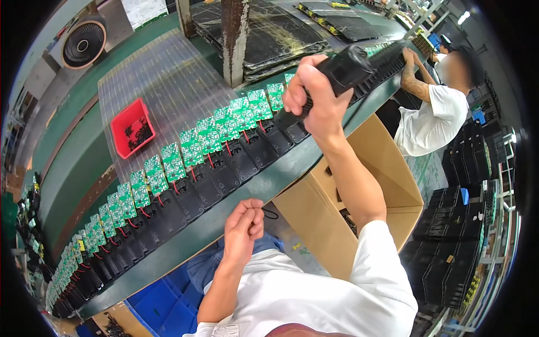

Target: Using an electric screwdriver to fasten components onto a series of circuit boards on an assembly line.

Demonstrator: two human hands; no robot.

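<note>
My right hand (pixel 317 95) is raised over the bench, wrapped round a black cordless screwdriver (pixel 348 66). The tool's lower end points down towards the row of black plastic housings (pixel 242 160), partly hidden by my fingers. Green circuit boards (pixel 208 135) lie in a long line behind the housings, joined to several of them by red wires. In front of the bench edge, my left hand (pixel 242 224) is closed with its fingertips pinched together. Anything between those fingers is too small or hidden to tell.
A red bin (pixel 132 128) with small black parts sits on a clear ribbed sheet (pixel 163 73). An open cardboard box (pixel 314 219) stands below the bench edge. A rusty post (pixel 234 42) rises behind. At the right, another person (pixel 435 106) works along the bench.
</note>
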